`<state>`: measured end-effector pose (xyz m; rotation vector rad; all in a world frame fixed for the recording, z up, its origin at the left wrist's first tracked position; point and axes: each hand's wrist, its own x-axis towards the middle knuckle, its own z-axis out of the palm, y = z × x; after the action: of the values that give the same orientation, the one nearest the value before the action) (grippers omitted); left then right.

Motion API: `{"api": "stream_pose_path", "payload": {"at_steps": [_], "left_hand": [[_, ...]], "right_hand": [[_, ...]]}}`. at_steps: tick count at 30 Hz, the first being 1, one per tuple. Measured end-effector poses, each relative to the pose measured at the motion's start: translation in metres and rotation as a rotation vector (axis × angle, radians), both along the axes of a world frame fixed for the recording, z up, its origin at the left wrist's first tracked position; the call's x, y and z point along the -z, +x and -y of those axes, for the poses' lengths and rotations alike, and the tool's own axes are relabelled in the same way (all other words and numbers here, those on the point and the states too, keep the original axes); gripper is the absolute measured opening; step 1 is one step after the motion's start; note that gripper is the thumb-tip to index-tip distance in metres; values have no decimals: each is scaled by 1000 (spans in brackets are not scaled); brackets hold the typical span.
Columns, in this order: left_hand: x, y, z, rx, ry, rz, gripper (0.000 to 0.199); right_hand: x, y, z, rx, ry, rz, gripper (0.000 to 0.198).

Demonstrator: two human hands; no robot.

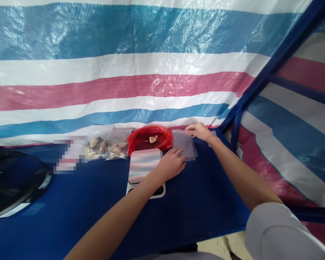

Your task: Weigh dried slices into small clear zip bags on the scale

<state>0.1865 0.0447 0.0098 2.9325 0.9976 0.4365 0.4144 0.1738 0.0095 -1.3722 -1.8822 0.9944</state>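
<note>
Pinches, as far as visible, the far right part of a small stack of flat, clear plastic bags between thumb and fingertips of the right hand. Sets the left hand by the near left edge of the same stack, with fingers loosely bent at the film; cannot tell from this angle about any grip there. Lies, as a stack, flat on the dark blue tabletop, just right of an open, crumpled red plastic bag with a pale, chunky piece inside. Includes, just in front of the red bag, a white scale with a shiny square plate, and farther left, filled clear bags with pale brown lumps. Looks, by judgement, like the step of separating one thin bag from the stack. Calls next for a light fingertip rub to part the clinging layers, for steadying the rest with the left hand, and for lifting by one edge only.
</note>
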Motion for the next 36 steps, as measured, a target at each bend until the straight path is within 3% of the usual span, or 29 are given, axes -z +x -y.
{"api": "stream_pose_path", "payload": {"at_steps": [5, 13, 17, 21, 27, 36], "left_hand": [[6, 2, -3, -40, -28, -78, 24], [9, 4, -7, -71, -37, -110, 24], [9, 6, -8, -74, -31, -111, 25], [8, 7, -5, -93, 8, -110, 27], [9, 5, -3, -115, 22, -148, 29], [11, 5, -4, -149, 9, -161, 34]], "right_hand": [[1, -8, -4, -48, 273, 348, 17], [-2, -4, 21, 141, 414, 642, 29], [-1, -12, 47, 135, 526, 620, 30], [17, -26, 60, -13, 554, 572, 29], [43, -32, 54, -110, 599, 570, 31], [54, -31, 42, -179, 639, 580, 38]]}}
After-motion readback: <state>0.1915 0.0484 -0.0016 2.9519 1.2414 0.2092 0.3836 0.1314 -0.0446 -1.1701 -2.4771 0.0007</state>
